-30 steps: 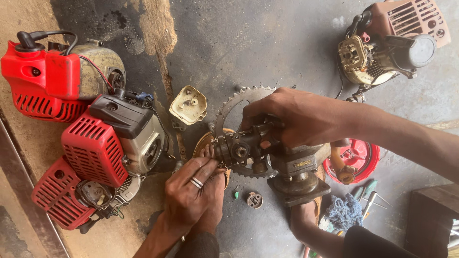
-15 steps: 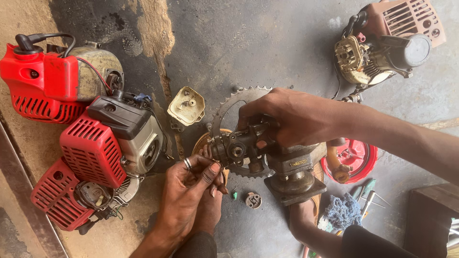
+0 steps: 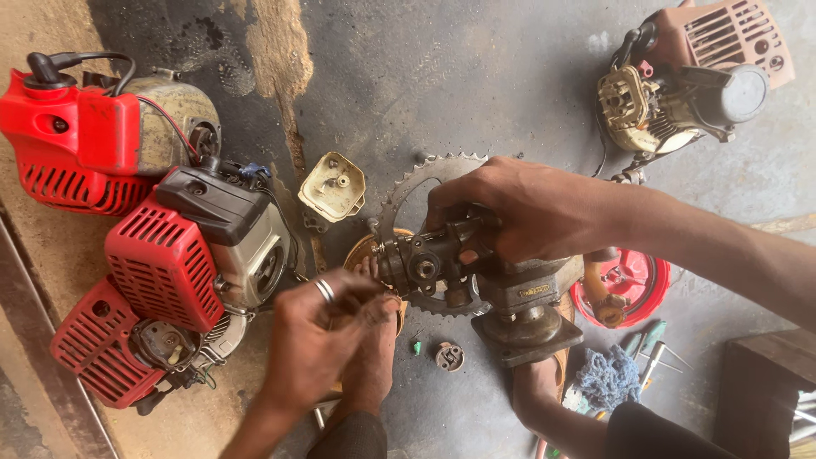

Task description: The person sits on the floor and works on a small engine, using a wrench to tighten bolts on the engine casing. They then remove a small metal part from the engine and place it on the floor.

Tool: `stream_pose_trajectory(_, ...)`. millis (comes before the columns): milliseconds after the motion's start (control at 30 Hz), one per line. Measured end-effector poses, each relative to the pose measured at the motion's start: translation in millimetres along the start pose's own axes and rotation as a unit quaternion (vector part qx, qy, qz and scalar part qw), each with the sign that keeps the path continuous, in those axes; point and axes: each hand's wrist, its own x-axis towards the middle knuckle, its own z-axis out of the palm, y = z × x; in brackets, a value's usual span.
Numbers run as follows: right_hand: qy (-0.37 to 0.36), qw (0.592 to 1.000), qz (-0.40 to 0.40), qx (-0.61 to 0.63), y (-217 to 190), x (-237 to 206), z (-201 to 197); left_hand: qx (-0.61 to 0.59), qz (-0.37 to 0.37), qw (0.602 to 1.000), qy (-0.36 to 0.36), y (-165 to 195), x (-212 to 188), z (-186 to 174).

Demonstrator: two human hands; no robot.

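Observation:
My right hand (image 3: 527,212) reaches in from the right and grips a dark metal engine part (image 3: 425,259). The part rests on a grey metal housing (image 3: 527,314). My left hand (image 3: 327,340), with a ring on one finger, comes up from below, its fingertips pinched at the part's left end. A toothed sprocket (image 3: 408,183) lies flat on the concrete floor under and behind the part. A brown round disc (image 3: 361,251) shows just left of the part, mostly hidden.
Three red-covered small engines (image 3: 161,263) crowd the left side. A cream plastic cover (image 3: 333,187) lies near them. Another engine (image 3: 680,93) sits top right. Also around: a red round cover (image 3: 633,285), a small clutch piece (image 3: 449,356), a blue rag (image 3: 608,378), screwdrivers (image 3: 650,353), a dark wooden box (image 3: 765,399).
My left hand has risen from lower on the floor to the part's left end and closed its fingers there. My right hand has kept its grip.

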Motion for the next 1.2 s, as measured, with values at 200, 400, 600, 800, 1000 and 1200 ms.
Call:
stream_pose_trajectory(200,-0.007,1.000,0.017,-0.007,3,-1,1,0.002,-0.038,0.999,-0.008,15,26,-9)
stream_pose_trajectory(400,-0.009,1.000,0.013,-0.014,3,0,1,-0.038,-0.054,0.998,-0.024,20,34,-6)
stream_pose_trajectory(600,-0.025,0.999,0.029,-0.008,3,1,0,0.015,0.135,0.991,0.001,9,38,-6)
stream_pose_trajectory(800,-0.025,0.999,0.035,-0.011,3,3,0,-0.079,-0.081,0.991,-0.067,9,39,-19)
stream_pose_trajectory(1000,-0.010,1.000,0.021,-0.012,4,0,0,-0.108,-0.008,0.992,-0.057,10,45,-13)
stream_pose_trajectory(1200,0.023,1.000,0.013,0.013,3,1,0,-0.215,-0.112,0.967,-0.073,13,46,-20)
